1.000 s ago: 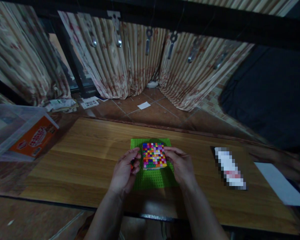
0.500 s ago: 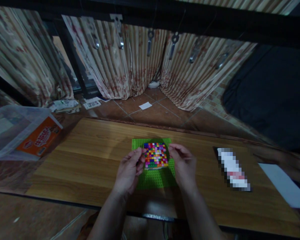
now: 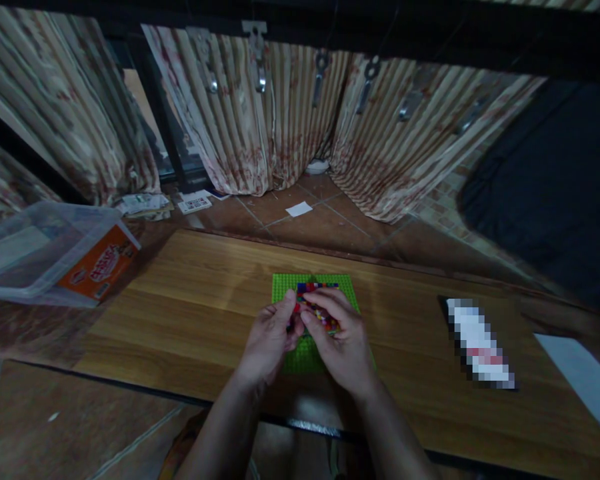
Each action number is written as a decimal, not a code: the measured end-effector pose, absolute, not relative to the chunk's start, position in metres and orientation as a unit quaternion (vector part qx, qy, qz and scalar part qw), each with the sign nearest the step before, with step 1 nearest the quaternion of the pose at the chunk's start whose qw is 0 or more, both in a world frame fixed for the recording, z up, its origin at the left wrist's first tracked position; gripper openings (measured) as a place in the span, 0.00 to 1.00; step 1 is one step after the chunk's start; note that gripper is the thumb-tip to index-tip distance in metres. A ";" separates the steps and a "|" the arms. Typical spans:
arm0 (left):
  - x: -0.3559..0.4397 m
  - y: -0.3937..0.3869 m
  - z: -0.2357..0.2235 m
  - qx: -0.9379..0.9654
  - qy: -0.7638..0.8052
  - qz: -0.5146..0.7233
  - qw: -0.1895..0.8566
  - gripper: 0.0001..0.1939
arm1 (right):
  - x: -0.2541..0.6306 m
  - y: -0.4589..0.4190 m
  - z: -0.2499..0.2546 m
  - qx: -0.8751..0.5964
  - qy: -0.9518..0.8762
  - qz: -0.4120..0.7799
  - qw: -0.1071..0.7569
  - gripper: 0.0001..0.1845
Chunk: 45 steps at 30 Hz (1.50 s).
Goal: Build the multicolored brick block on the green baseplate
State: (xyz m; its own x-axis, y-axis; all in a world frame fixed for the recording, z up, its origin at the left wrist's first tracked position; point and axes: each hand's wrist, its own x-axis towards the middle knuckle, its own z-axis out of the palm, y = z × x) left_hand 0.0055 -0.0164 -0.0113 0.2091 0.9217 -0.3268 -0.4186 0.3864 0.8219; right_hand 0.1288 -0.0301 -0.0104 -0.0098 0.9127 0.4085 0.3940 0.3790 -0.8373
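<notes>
Table [image 3: 190,300] spreads beneath my grip. Left hand [image 3: 267,339] pinches red brick [image 3: 297,307]; whether right hand [image 3: 347,340] pinches anything, cannot tell. Below, block [image 3: 324,316] looks largely assembled over green plate [image 3: 283,285]; remainder unclear.

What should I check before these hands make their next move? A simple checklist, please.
1. Green baseplate flat on the table: ok.
2. Multicoloured brick block in clear view: not ok, the right hand covers much of it.
3. Loose piece held by the left hand: cannot tell; red shows near its fingers, but the grip is hidden.
4. Hands apart from each other: cannot tell; they are very close, and any contact is unclear.
5. Plastic tub out of the way: ok, off to the left.
</notes>
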 end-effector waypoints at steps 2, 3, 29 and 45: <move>0.005 -0.017 -0.010 0.316 0.430 0.457 0.712 0.28 | 0.129 -0.030 -0.010 -0.490 -0.667 0.256 0.499 0.12; 0.004 -0.017 -0.010 0.328 0.435 0.452 0.706 0.28 | 0.129 -0.030 -0.009 -0.488 -0.669 0.255 0.499 0.11; 0.000 -0.015 -0.012 0.344 0.430 0.433 0.714 0.18 | 0.129 -0.028 -0.015 -0.476 -0.603 0.298 0.567 0.10; 0.001 -0.013 -0.013 0.313 0.468 0.464 0.684 0.15 | 0.174 -0.020 -0.011 -0.591 -0.521 0.190 0.586 0.07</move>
